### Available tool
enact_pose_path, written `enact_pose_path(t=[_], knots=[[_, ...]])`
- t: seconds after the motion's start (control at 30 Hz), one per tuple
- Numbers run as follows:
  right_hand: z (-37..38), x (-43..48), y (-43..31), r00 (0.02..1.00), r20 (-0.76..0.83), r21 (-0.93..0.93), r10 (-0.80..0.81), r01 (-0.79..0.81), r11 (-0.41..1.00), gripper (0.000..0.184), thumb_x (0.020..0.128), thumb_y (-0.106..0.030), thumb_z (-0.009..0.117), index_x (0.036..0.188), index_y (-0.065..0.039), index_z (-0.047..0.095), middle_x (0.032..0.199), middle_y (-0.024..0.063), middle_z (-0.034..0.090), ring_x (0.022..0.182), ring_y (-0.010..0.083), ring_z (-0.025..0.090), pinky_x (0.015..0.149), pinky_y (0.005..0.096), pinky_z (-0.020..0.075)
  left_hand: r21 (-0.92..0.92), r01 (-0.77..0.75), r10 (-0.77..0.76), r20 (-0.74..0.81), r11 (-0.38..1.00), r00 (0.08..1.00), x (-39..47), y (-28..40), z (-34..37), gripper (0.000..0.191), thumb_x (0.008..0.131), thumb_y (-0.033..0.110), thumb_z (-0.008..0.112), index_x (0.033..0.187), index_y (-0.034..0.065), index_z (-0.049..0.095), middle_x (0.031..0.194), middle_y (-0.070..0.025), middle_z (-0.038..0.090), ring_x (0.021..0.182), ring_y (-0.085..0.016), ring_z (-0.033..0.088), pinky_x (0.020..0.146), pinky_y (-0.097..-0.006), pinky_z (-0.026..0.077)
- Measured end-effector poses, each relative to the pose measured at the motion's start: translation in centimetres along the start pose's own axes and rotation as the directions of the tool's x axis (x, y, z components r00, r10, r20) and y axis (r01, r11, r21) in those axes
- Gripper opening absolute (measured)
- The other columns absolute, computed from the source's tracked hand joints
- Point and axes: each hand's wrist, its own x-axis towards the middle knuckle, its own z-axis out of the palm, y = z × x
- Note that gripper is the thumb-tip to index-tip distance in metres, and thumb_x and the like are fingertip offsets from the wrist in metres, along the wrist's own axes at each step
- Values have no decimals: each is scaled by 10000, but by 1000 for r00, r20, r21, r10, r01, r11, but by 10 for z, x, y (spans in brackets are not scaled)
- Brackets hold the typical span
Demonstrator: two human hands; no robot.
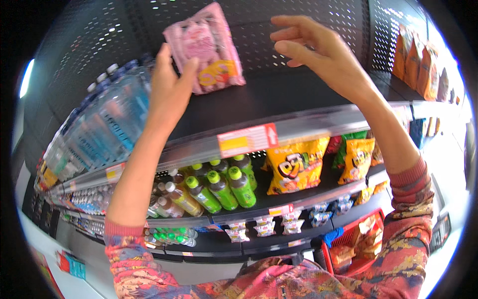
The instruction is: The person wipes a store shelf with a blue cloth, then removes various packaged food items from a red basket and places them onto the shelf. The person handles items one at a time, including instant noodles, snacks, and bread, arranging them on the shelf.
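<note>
My left hand [173, 80] grips the lower left side of a pink snack package [205, 52], held upright but tilted above the top shelf board [254, 93]. The package shows a yellow patch near its lower right corner. Whether its base touches the board I cannot tell. To the right of the package, my right hand [310, 46] hovers above the same shelf with fingers apart and nothing in them. Beside my left forearm stand large clear water bottles [108, 123] with blue and white caps.
Below the price-tagged shelf edge [246, 140] are green-capped bottles [220, 187] and a yellow snack bag [298, 166]. Orange-brown bags [418, 67] stand at the far right. Small packs [293, 222] sit lower down. A red basket [353, 267] holding packages is near my right sleeve.
</note>
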Motion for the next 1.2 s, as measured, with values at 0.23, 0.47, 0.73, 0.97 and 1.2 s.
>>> enact_pose_path(t=[0.23,0.47,0.73,0.97,1.2], knots=[[-60,-188,-28,884,-441,-92,154,-215,972,406,1037,-227,646,1396,-45,591,1238,116,700,1085,153,680,860,288,578,80,-461,459,45,884,888,-83,79,2,509,1006,95,633,1480,-17,487,1511,-169,520,1413,-296,477,1191,-428,333],[-91,-491,19,178,-682,306,709,-811,498,468,1051,-341,608,1408,-40,572,1170,111,716,1036,187,694,803,340,612,121,-632,612,167,765,773,-115,114,41,513,1020,122,587,1448,-118,436,1488,-296,499,1390,-420,491,1191,-510,344],[40,-771,-15,-570,-360,736,738,-660,-151,401,1006,-219,687,1335,-30,559,973,95,700,681,132,667,510,294,572,238,-597,577,155,766,802,-120,120,80,413,1063,163,578,1415,-47,529,1449,-178,582,1357,-308,558,1140,-429,470],[119,-817,11,-722,-214,510,658,-657,-555,440,943,-305,750,1211,31,658,906,134,738,662,189,732,499,360,619,264,-527,484,213,808,849,-126,121,95,389,1088,160,519,1427,-29,537,1424,-169,604,1333,-303,578,1130,-422,480],[135,-822,39,-768,-264,148,583,-630,-763,521,889,-459,744,1141,-4,711,1168,251,722,1136,405,688,950,508,536,447,-604,549,262,660,794,-121,124,99,374,1106,166,456,1422,-9,554,1433,-140,603,1361,-290,542,1179,-435,412]])
